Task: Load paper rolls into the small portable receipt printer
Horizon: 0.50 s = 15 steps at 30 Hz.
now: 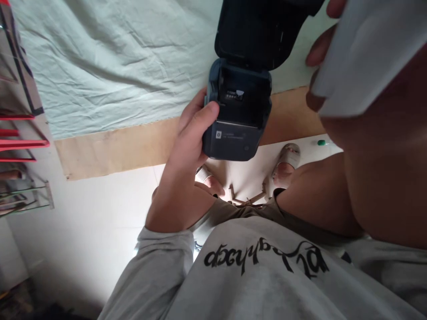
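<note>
A dark blue handheld label printer (233, 141) rests in my left hand (191, 129), whose thumb lies along its side edge and whose fingers go behind it. The printer's black lid (253, 35) is swung up, and its inner compartment shows with a small label on the floor of it. Close to the camera at the upper right, my right hand (353, 129) is curled round a piece of smooth white paper (373, 58). That paper covers part of the fingers, and its full shape runs out of frame. A gap separates the right fingertips from the printer.
A pale green sheet (116, 58) covers a bed-like surface with a wooden edge (116, 149). Red hangers (25, 143) and a wire rack (33, 195) are at the left. My legs and sandalled feet are below, near a small green object (321, 142) on the white floor (100, 213).
</note>
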Each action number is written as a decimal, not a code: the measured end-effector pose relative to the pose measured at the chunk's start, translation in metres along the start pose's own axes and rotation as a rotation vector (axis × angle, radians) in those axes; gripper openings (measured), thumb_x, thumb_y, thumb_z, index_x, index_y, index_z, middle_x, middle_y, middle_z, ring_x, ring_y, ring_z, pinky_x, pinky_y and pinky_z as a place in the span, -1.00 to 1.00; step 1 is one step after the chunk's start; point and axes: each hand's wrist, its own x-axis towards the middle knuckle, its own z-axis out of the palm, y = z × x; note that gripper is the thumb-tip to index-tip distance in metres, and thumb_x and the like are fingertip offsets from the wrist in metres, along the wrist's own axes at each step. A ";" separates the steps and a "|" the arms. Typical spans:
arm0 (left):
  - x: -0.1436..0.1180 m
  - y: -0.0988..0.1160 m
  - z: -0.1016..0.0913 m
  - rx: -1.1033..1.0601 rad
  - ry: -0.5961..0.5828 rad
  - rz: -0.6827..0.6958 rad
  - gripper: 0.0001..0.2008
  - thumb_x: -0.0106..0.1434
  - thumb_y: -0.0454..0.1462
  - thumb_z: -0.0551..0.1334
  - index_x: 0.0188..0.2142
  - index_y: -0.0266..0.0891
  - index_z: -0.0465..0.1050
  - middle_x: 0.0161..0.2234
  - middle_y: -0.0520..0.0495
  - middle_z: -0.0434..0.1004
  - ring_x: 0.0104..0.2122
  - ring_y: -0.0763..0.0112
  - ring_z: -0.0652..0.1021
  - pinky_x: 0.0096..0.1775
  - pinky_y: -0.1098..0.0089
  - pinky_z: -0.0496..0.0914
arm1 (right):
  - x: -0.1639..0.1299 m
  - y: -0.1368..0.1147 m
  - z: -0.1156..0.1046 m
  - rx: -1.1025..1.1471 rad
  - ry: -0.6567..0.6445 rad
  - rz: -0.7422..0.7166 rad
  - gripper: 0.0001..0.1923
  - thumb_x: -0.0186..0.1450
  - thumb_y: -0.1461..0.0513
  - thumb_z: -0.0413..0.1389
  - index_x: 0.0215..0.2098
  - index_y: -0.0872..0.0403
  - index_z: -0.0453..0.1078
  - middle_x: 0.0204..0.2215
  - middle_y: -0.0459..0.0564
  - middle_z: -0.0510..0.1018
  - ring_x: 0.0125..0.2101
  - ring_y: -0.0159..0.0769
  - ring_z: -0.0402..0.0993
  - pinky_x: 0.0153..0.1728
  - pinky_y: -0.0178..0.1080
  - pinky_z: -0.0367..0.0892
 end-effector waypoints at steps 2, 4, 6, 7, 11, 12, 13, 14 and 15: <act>0.000 0.002 0.002 -0.014 -0.004 -0.037 -0.70 0.17 -0.10 0.12 -0.20 -0.25 0.32 -0.27 -0.08 0.41 -0.26 0.34 0.47 -0.31 0.42 0.35 | 0.001 0.010 -0.002 0.058 0.060 0.045 -0.54 0.14 -0.01 -0.15 -0.20 0.20 0.14 -0.49 -0.06 0.20 -0.56 -0.61 0.21 -0.68 -0.47 0.08; -0.002 0.004 0.005 -0.011 0.004 -0.060 -0.73 0.19 -0.11 0.08 -0.21 -0.23 0.30 -0.23 -0.09 0.41 -0.20 0.28 0.46 -0.24 0.36 0.36 | 0.001 0.024 -0.005 -0.002 0.132 -0.053 -0.61 0.11 0.04 -0.05 -0.22 0.15 0.17 -0.51 -0.07 0.19 -0.59 -0.62 0.17 -0.67 -0.45 0.08; -0.003 0.006 0.009 -0.020 0.032 -0.072 -0.76 0.20 -0.12 0.06 -0.23 -0.21 0.29 -0.20 -0.08 0.41 -0.16 0.26 0.44 -0.14 0.31 0.35 | -0.001 0.035 -0.008 -0.281 0.139 -0.165 -0.61 0.10 0.00 -0.02 -0.23 0.10 0.23 -0.44 -0.04 0.27 -0.47 -0.59 0.21 -0.50 -0.41 0.21; -0.003 0.006 0.010 -0.030 0.043 -0.072 -0.78 0.21 -0.13 0.06 -0.24 -0.21 0.28 -0.18 -0.07 0.41 -0.13 0.25 0.43 -0.10 0.29 0.34 | -0.002 0.039 -0.009 -0.450 0.126 -0.219 -0.58 0.10 -0.03 -0.02 -0.24 0.10 0.26 -0.39 -0.02 0.30 -0.39 -0.55 0.23 -0.39 -0.38 0.25; -0.003 0.008 0.011 -0.036 0.028 -0.097 -0.76 0.19 -0.11 0.08 -0.24 -0.21 0.25 -0.13 -0.09 0.41 -0.03 0.15 0.37 -0.07 0.27 0.32 | -0.002 0.043 -0.012 -0.856 0.061 -0.358 -0.55 0.10 -0.02 0.00 -0.19 0.12 0.26 -0.25 -0.01 0.31 -0.20 -0.48 0.24 -0.17 -0.37 0.23; -0.003 0.008 0.010 -0.030 0.018 -0.104 -0.75 0.19 -0.10 0.08 -0.23 -0.21 0.24 -0.12 -0.09 0.41 -0.02 0.14 0.36 -0.07 0.28 0.32 | -0.002 0.043 -0.012 -0.859 0.052 -0.366 -0.55 0.10 -0.01 0.01 -0.15 0.11 0.24 -0.23 -0.02 0.31 -0.20 -0.50 0.25 -0.19 -0.40 0.23; -0.003 0.008 0.010 -0.025 0.016 -0.108 -0.73 0.19 -0.09 0.08 -0.22 -0.21 0.24 -0.12 -0.10 0.41 -0.03 0.13 0.37 -0.07 0.28 0.32 | -0.002 0.043 -0.012 -0.852 0.042 -0.374 -0.55 0.10 0.01 0.02 -0.13 0.10 0.22 -0.20 -0.04 0.31 -0.21 -0.53 0.26 -0.21 -0.44 0.24; -0.003 0.008 0.009 -0.021 0.016 -0.116 -0.72 0.19 -0.09 0.08 -0.20 -0.22 0.23 -0.13 -0.10 0.41 -0.04 0.14 0.37 -0.07 0.27 0.32 | -0.002 0.043 -0.011 -0.854 0.036 -0.373 -0.54 0.10 0.02 0.03 -0.10 0.08 0.19 -0.18 -0.05 0.31 -0.20 -0.53 0.28 -0.21 -0.45 0.24; -0.003 0.008 0.009 -0.020 0.013 -0.116 -0.71 0.19 -0.09 0.07 -0.19 -0.22 0.23 -0.13 -0.10 0.41 -0.05 0.15 0.38 -0.07 0.27 0.33 | -0.002 0.044 -0.011 -0.866 0.030 -0.357 -0.53 0.10 0.03 0.03 -0.07 0.06 0.17 -0.16 -0.06 0.31 -0.20 -0.52 0.29 -0.20 -0.45 0.24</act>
